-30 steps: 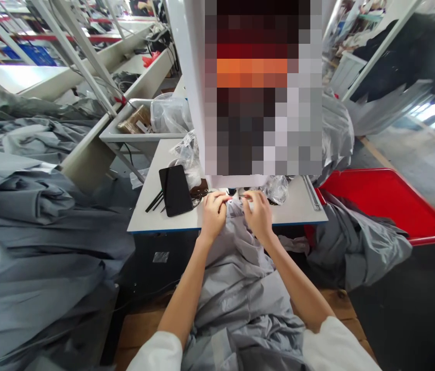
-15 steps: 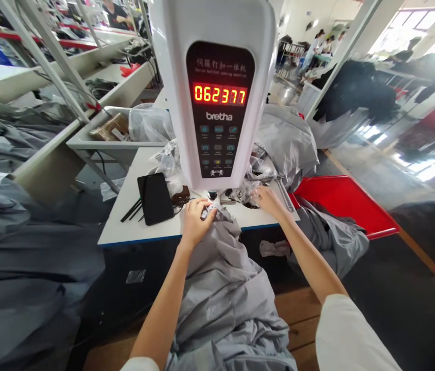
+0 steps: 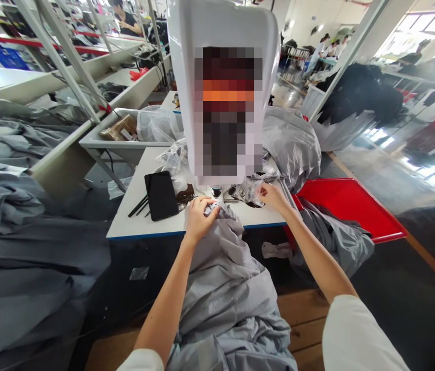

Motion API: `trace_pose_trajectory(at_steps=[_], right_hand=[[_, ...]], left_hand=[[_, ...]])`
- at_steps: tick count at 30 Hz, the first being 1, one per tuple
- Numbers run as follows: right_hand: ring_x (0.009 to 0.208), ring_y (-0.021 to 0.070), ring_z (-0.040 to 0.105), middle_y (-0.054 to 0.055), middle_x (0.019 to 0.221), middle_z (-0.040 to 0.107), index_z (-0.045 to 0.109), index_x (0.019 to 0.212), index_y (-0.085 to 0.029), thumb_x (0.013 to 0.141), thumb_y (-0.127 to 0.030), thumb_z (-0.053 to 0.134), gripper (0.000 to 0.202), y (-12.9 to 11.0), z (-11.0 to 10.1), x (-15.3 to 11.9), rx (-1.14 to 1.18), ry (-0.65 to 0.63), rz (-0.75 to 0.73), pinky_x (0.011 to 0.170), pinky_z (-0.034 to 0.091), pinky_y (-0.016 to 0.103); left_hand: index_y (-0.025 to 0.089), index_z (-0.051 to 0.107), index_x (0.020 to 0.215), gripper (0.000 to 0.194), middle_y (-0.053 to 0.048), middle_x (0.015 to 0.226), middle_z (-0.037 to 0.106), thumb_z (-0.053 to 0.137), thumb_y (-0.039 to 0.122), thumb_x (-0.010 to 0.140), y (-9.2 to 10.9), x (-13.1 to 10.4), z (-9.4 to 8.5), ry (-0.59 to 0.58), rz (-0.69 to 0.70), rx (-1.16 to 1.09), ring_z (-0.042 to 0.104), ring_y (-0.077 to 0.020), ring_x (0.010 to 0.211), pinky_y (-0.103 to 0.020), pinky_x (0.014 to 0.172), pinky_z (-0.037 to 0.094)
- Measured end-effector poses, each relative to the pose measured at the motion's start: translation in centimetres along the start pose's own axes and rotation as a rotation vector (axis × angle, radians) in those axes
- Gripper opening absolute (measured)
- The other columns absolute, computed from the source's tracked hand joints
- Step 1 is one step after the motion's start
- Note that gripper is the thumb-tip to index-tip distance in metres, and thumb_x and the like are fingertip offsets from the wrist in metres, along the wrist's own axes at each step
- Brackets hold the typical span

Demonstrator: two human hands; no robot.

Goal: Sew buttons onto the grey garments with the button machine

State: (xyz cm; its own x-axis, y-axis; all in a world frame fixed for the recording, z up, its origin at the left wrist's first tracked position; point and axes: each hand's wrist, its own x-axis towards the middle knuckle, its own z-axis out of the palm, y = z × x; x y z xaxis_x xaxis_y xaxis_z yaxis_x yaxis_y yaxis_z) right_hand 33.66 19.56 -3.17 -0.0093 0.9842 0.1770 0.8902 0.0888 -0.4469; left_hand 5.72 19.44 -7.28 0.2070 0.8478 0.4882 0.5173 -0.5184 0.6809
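Note:
My left hand (image 3: pixel 201 219) grips the edge of a grey garment (image 3: pixel 232 263) at the front of a white button sewing machine (image 3: pixel 232 31), just below its head. From there the cloth hangs off the table's near edge and spreads over my lap. My right hand (image 3: pixel 275 198) is at a clear plastic bag (image 3: pixel 247 191) of small parts, to the right of the machine's foot. Its thumb and fingers are pinched together; whatever lies between them is too small to make out. The machine's front panel is blurred into blocks.
On the white table (image 3: pixel 128 219), a black tablet (image 3: pixel 161 196) lies left of the machine beside dark thin sticks (image 3: pixel 137 206). A red bin (image 3: pixel 350 208) stands at the right, grey cloth (image 3: pixel 333 242) hanging by it. Grey fabric heaps (image 3: pixel 35 268) fill the left. People work far back.
The view has shifted slightly, so the table and machine sit further right. My right fingers have curled into a tighter pinch by the bag. My left hand keeps its place on the garment.

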Motion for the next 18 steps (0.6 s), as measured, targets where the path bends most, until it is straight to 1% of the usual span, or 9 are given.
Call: trace_pose_trajectory(at_steps=[2, 5, 7, 9, 11, 14, 16, 18], right_hand=[[0.068, 0.0135, 0.056, 0.002, 0.074, 0.064, 0.069, 0.087, -0.013, 0.073, -0.012, 0.051, 0.023, 0.4, -0.06, 0.07, 0.007, -0.038, -0.038, 0.066, 0.038, 0.021], [0.068, 0.0134, 0.057, 0.003, 0.076, 0.067, 0.072, 0.086, -0.014, 0.072, -0.009, 0.05, 0.026, 0.7, -0.09, 0.19, -0.065, -0.141, -0.07, 0.065, 0.037, 0.02], [0.07, 0.014, 0.058, 0.004, 0.077, 0.068, 0.074, 0.085, -0.015, 0.073, -0.009, 0.053, 0.025, 0.65, -0.17, 0.27, -0.109, -0.219, -0.078, 0.065, 0.037, 0.02], [0.072, 0.0147, 0.059, 0.004, 0.079, 0.069, 0.074, 0.085, -0.016, 0.074, -0.011, 0.056, 0.022, 0.47, -0.27, 0.35, -0.145, -0.269, -0.083, 0.066, 0.037, 0.02], [0.072, 0.0156, 0.06, 0.005, 0.079, 0.069, 0.074, 0.085, -0.016, 0.075, -0.013, 0.059, 0.018, 0.25, -0.34, 0.42, -0.205, -0.275, -0.072, 0.065, 0.037, 0.021], [0.07, 0.0161, 0.059, 0.006, 0.076, 0.068, 0.074, 0.083, -0.015, 0.075, -0.013, 0.059, 0.017, 0.05, -0.3, 0.48, -0.302, -0.251, -0.026, 0.06, 0.034, 0.021], [0.069, 0.0153, 0.058, 0.005, 0.076, 0.067, 0.074, 0.083, -0.015, 0.075, -0.012, 0.058, 0.018, 0.1, -0.22, 0.46, -0.295, -0.245, -0.019, 0.06, 0.033, 0.022], [0.067, 0.0139, 0.057, 0.004, 0.074, 0.067, 0.073, 0.083, -0.015, 0.075, -0.012, 0.056, 0.019, 0.32, -0.15, 0.38, -0.222, -0.222, -0.024, 0.061, 0.034, 0.021]], left_hand=[[0.02, 0.062, 0.092, 0.014, -0.007, 0.108, 0.062, 0.061, 0.031, 0.083, -0.05, 0.03, 0.03, -0.002, -0.007, -0.006, 0.053, -0.0222, 0.107, -0.036, 0.097, 0.038], [0.02, 0.062, 0.092, 0.014, -0.007, 0.108, 0.061, 0.061, 0.031, 0.082, -0.15, 0.04, 0.08, -0.004, -0.004, -0.008, 0.053, -0.0221, 0.107, -0.036, 0.098, 0.038], [0.02, 0.062, 0.092, 0.015, -0.007, 0.107, 0.061, 0.061, 0.031, 0.083, -0.22, 0.0, 0.09, -0.003, 0.003, -0.009, 0.053, -0.0218, 0.107, -0.036, 0.097, 0.038], [0.02, 0.063, 0.093, 0.015, -0.007, 0.108, 0.061, 0.061, 0.032, 0.083, -0.25, -0.04, 0.09, 0.0, 0.01, -0.012, 0.053, -0.0216, 0.107, -0.035, 0.097, 0.038], [0.02, 0.063, 0.093, 0.015, -0.007, 0.108, 0.061, 0.061, 0.032, 0.083, -0.24, -0.06, 0.08, 0.001, 0.006, -0.012, 0.053, -0.0215, 0.107, -0.035, 0.097, 0.038], [0.02, 0.063, 0.092, 0.014, -0.007, 0.109, 0.062, 0.062, 0.031, 0.082, -0.14, -0.03, 0.02, -0.005, -0.013, -0.009, 0.053, -0.0217, 0.107, -0.035, 0.097, 0.038], [0.02, 0.063, 0.092, 0.014, -0.007, 0.109, 0.062, 0.062, 0.031, 0.082, -0.07, 0.01, -0.02, -0.012, -0.023, -0.009, 0.053, -0.0221, 0.107, -0.035, 0.097, 0.038], [0.02, 0.063, 0.092, 0.014, -0.007, 0.109, 0.062, 0.061, 0.031, 0.082, -0.03, 0.04, -0.03, -0.016, -0.024, -0.009, 0.053, -0.0222, 0.107, -0.035, 0.097, 0.038]])
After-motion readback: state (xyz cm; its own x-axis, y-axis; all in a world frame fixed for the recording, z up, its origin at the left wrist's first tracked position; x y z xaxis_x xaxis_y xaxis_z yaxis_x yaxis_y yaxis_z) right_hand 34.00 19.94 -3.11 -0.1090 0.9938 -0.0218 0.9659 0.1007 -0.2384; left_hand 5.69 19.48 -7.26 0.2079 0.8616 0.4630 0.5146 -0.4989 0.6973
